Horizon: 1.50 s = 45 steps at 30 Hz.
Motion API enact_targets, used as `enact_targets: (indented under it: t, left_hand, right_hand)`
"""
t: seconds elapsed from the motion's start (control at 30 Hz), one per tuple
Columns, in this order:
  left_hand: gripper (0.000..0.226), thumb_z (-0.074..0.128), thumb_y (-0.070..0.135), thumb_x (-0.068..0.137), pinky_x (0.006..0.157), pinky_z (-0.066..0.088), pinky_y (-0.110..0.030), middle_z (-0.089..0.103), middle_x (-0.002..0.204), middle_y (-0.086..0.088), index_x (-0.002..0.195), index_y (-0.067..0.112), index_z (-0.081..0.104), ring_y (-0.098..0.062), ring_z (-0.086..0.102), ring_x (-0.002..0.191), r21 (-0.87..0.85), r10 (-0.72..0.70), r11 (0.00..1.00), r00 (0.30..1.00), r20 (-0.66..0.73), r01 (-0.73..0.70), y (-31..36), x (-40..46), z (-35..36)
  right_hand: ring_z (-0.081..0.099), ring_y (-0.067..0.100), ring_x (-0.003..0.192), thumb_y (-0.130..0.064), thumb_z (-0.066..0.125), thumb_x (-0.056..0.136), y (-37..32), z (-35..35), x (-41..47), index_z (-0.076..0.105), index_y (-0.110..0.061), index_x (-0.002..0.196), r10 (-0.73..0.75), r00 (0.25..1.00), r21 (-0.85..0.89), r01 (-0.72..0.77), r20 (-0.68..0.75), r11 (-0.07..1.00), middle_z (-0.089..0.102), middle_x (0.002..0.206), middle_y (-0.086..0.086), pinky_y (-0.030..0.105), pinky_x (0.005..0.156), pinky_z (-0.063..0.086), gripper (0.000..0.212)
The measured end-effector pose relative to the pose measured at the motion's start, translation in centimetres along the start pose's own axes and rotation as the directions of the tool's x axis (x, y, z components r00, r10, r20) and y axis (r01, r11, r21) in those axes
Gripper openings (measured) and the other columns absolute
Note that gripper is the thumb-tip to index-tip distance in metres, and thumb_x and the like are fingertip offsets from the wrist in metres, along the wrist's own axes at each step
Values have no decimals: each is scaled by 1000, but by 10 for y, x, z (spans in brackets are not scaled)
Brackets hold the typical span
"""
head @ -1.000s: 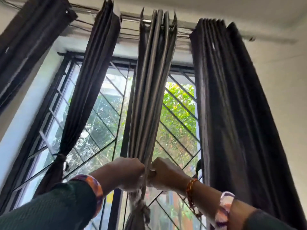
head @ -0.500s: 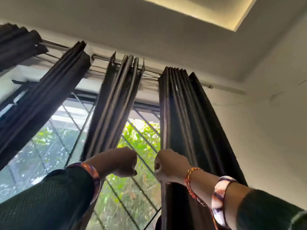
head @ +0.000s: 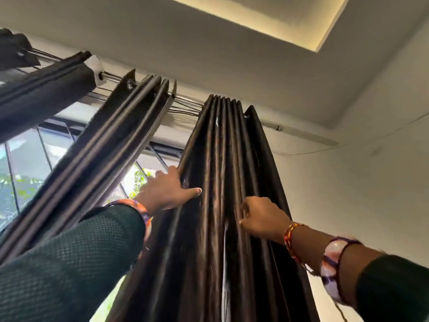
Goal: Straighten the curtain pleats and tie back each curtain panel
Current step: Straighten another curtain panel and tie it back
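Observation:
Several dark brown curtain panels hang from a metal rod (head: pixel 185 99) under the ceiling. The rightmost panel (head: pixel 222 147) fills the middle of the view, its pleats bunched together. My left hand (head: pixel 168 190) wraps the panel's left edge, fingers behind the fabric and thumb across the front. My right hand (head: pixel 262 217) pinches folds on the panel's right side with curled fingers. The neighbouring panel (head: pixel 111 145) hangs gathered to the left; its lower part is out of view.
Two more gathered panels (head: pixel 46 89) hang at the far left. Behind them is a window (head: pixel 25 159) with a metal grille and green foliage outside. A white wall (head: pixel 359 182) stands close on the right.
Both hands left the middle panel and its tie, moved right and rose onto the rightmost panel. The view swung right and upward.

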State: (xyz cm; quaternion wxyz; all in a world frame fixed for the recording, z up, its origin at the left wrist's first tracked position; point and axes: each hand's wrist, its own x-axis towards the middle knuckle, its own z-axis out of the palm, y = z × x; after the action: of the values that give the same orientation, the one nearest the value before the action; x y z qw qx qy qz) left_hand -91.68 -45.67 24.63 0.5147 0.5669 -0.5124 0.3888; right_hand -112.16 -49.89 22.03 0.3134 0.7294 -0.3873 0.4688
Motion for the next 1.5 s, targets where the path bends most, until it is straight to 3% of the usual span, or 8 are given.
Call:
enact_targets:
  t: [0.13, 0.37, 0.83, 1.03, 1.17, 1.27, 1.33, 1.5]
  left_hand:
    - [75, 44, 61, 85, 98, 39, -33, 50, 134, -17, 136, 6, 34, -32, 49, 121, -228, -25, 972, 994, 105, 48, 4, -1, 34]
    - [52, 38, 52, 92, 92, 44, -40, 58, 122, -13, 125, 12, 43, -31, 54, 111, 6, 64, 998, 997, -30, -64, -7, 3, 19]
    - [70, 59, 57, 78, 96, 41, -42, 49, 129, -17, 126, 9, 41, -34, 46, 119, 451, 63, 892, 978, -200, 35, -155, 28, -64]
    - [99, 47, 66, 81, 113, 17, -50, 10, 149, -31, 145, 2, 7, -43, 10, 140, 85, -255, 955, 932, -259, 285, -235, 37, -83]
    - [105, 50, 80, 67, 110, 29, -49, 35, 147, -13, 144, 13, 28, -36, 36, 132, -479, -196, 845, 971, 140, 240, -285, 47, -94]
    - [92, 23, 89, 66, 102, 30, -62, 38, 147, -5, 140, 36, 34, -37, 36, 132, -470, -34, 846, 906, 421, 250, -306, 48, -89]
    - [99, 9, 88, 69, 96, 40, -57, 50, 137, -11, 137, 25, 42, -36, 46, 125, -520, 21, 813, 879, 476, 262, -313, 51, -88]
    - [97, 6, 80, 72, 73, 47, -33, 66, 111, -11, 113, 14, 64, -25, 61, 103, -352, 0, 925, 929, 370, 140, -345, 58, -98]
  right_hand:
    - [60, 29, 98, -28, 52, 89, 24, 26, -5, 48, -20, 91, -79, 996, 41, 81, -35, 996, 59, 106, 6, 29, 71, 41, 9]
    - [60, 24, 103, -31, 48, 91, -18, 27, 6, 59, -18, 105, -183, 947, 128, 223, -265, 966, 63, 109, 1, 37, 85, 50, 22]
    - [55, 27, 114, -25, 48, 86, -190, 82, 60, 61, -15, 110, -214, 968, 278, 243, -132, 929, 56, 124, 5, 33, 90, 44, 29]
    - [46, 29, 126, -49, 52, 89, -266, 121, 83, 38, -3, 134, -88, 995, 568, 104, -56, 816, 47, 137, 16, 31, 96, 40, 67]
    - [48, 24, 126, -52, 66, 77, -317, 139, 83, 31, -18, 141, -111, 987, 841, 160, -119, 517, 49, 136, 6, 29, 102, 39, 80]
    - [54, 16, 120, -65, 70, 51, -356, 163, 98, 32, -32, 137, -77, 970, 904, 241, -229, 354, 56, 129, -4, 38, 103, 43, 100]
    - [58, 17, 114, -63, 73, 48, -374, 171, 106, 26, -33, 137, -77, 966, 908, 257, -245, 331, 58, 124, -3, 41, 99, 47, 104]
    - [58, 30, 110, -10, 74, 69, -401, 186, 114, 8, -22, 146, 4, 980, 871, 173, -197, 459, 57, 122, 11, 34, 87, 52, 102]
